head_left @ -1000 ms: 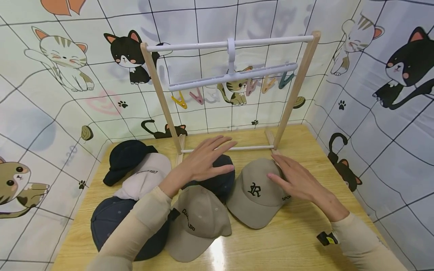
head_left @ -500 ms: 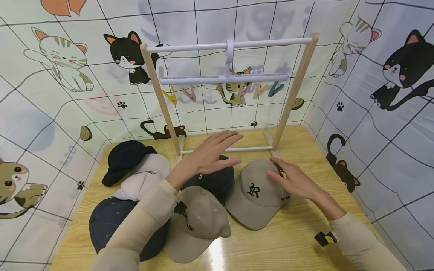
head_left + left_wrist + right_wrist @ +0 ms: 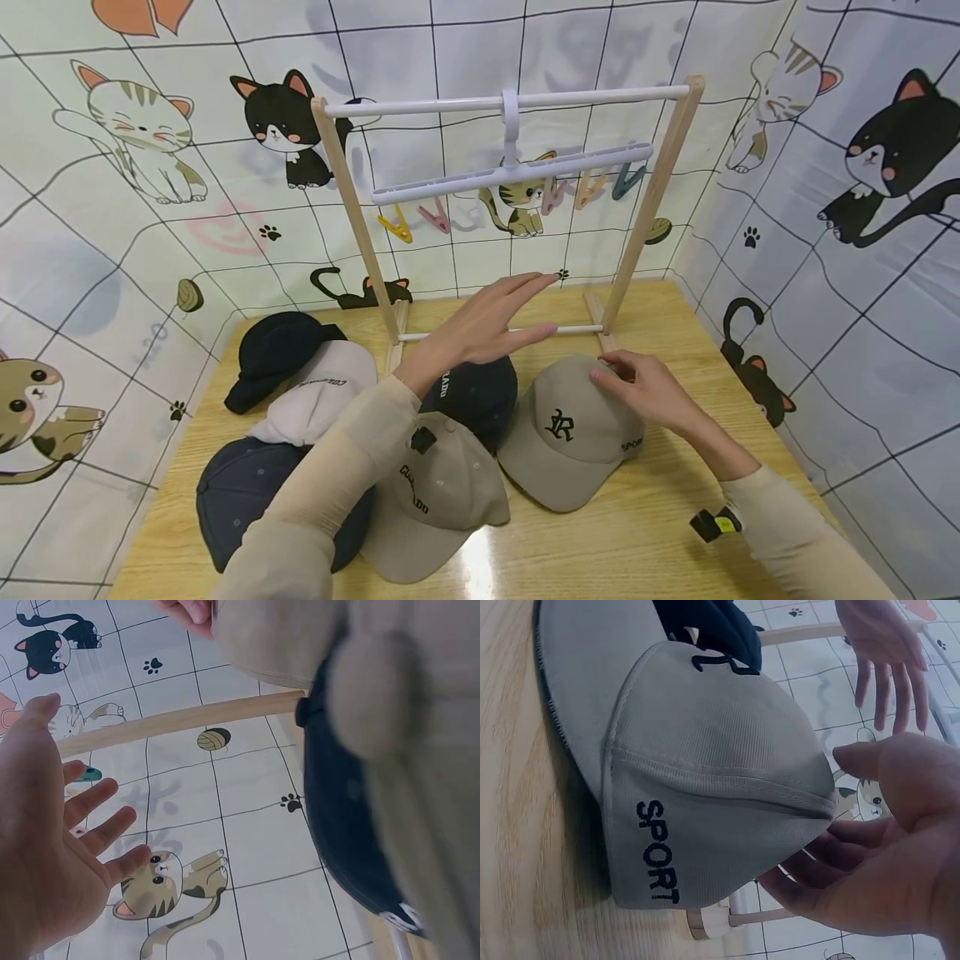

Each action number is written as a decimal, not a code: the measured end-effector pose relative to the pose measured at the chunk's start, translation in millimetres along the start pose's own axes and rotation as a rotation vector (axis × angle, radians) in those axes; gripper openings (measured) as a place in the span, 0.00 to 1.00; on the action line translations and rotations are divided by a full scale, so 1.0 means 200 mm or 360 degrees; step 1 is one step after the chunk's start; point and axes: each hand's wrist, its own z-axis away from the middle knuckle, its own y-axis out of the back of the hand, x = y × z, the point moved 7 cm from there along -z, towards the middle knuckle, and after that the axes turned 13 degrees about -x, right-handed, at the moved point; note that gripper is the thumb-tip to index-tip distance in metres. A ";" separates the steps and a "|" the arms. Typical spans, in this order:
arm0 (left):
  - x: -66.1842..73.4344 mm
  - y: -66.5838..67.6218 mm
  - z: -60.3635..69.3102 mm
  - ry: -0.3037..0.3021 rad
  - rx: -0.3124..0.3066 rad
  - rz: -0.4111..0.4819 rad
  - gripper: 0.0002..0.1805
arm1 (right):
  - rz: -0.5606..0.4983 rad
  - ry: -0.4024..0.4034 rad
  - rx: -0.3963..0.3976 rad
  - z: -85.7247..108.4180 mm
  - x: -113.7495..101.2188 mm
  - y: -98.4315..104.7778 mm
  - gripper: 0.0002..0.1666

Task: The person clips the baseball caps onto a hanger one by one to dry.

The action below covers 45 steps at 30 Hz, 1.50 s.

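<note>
At the table's right part lies a grey-beige baseball cap [image 3: 562, 425] with a dark emblem in front and SPORT lettering on its side. My right hand [image 3: 652, 387] grips the back of its crown, thumb on the near side and fingers curled behind; some fingertips are hidden. In the right wrist view, that hand [image 3: 892, 847] is at the rear of the cap [image 3: 712, 750]. My left hand [image 3: 487, 321] hovers, fingers extended and holding nothing, above a navy cap [image 3: 480, 396]. The left wrist view shows the left hand [image 3: 52, 847] apart from the caps.
A taupe cap [image 3: 450, 483], a dark blue cap [image 3: 240, 483], a pale cap [image 3: 330, 379] and a black cap [image 3: 277, 354] lie left. Behind stands a wooden rack [image 3: 652, 200] bearing a white hanger [image 3: 517, 172] with coloured clips. Cat-print walls enclose the table [image 3: 600, 550].
My left hand has moved right and slightly away from me. The right hand's fingers have curled in round the cap's back, and the cap has shifted slightly. The hanger swings.
</note>
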 end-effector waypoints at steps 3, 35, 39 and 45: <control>0.01 0.01 -0.06 -0.0022 0.0019 0.0048 0.43 | -0.0087 -0.0032 -0.0016 0.00 0.01 0.00 0.33; 0.04 -0.01 -0.47 0.0049 0.0181 0.0485 0.41 | -0.0315 -0.0098 -0.0034 0.06 0.01 0.02 0.25; 0.01 -0.01 -0.51 0.0109 0.0196 0.0497 0.42 | -0.0325 -0.0088 -0.0023 0.07 0.00 0.02 0.24; -0.01 -0.03 -0.56 0.0163 0.0205 0.0561 0.41 | -0.0331 -0.0073 -0.0030 0.09 -0.01 0.01 0.23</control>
